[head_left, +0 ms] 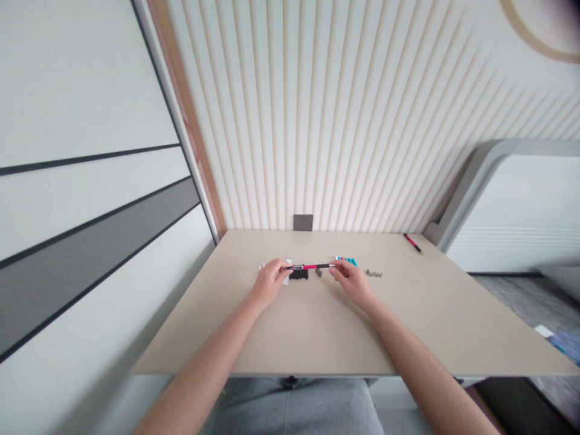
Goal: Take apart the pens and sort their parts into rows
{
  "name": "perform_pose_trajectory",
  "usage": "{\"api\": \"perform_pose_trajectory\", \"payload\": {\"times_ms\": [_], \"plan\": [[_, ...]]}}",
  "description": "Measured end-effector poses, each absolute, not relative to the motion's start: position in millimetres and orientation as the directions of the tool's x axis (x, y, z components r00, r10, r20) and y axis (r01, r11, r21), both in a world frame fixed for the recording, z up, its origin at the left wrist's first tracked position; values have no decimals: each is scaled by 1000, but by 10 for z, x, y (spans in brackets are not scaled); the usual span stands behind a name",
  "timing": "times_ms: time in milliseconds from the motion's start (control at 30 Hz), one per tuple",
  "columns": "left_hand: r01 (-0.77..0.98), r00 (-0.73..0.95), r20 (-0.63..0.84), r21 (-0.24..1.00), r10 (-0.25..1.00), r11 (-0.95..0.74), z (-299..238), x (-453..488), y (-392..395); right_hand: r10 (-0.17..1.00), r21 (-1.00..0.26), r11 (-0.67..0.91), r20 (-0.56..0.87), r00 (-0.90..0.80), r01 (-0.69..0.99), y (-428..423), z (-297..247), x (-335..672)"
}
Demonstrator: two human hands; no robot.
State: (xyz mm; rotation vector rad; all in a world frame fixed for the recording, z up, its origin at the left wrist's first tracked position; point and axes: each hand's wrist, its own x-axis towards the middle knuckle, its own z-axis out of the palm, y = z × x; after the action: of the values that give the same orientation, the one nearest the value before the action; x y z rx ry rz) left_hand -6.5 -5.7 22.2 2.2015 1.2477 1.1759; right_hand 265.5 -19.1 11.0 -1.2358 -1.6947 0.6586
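A thin pink and black pen (312, 266) is held level just above the beige table (317, 326), one end in each hand. My left hand (268, 281) pinches its black end, fingers closed. My right hand (350, 279) pinches the other end, fingers closed too. Under the pen lies a row of small black parts (299, 275). Small white pieces (285, 279) lie by my left fingers. Teal parts (350, 261) show just behind my right hand. A small grey piece (318, 273) rests between the hands.
Several small grey metal bits (374, 273) lie right of my right hand. A second red and black pen (412, 243) rests at the table's far right. A grey wall socket (302, 222) sits on the ribbed wall. A white unit (516, 211) stands to the right.
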Motion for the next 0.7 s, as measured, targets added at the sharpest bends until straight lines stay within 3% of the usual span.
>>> {"api": "perform_pose_trajectory", "payload": {"times_ms": [467, 567, 700], "plan": [[513, 269, 496, 652, 826, -559, 236, -74, -56, 923, -779, 383, 340, -179, 497, -265, 237, 2677], [463, 201, 438, 746, 876, -479, 224, -65, -45, 916, -781, 401, 336, -219, 479, -286, 252, 2668], [202, 87, 360, 907, 929, -370, 218, -15, -18, 894, -785, 436, 322, -313, 439, -342, 255, 2586]]}}
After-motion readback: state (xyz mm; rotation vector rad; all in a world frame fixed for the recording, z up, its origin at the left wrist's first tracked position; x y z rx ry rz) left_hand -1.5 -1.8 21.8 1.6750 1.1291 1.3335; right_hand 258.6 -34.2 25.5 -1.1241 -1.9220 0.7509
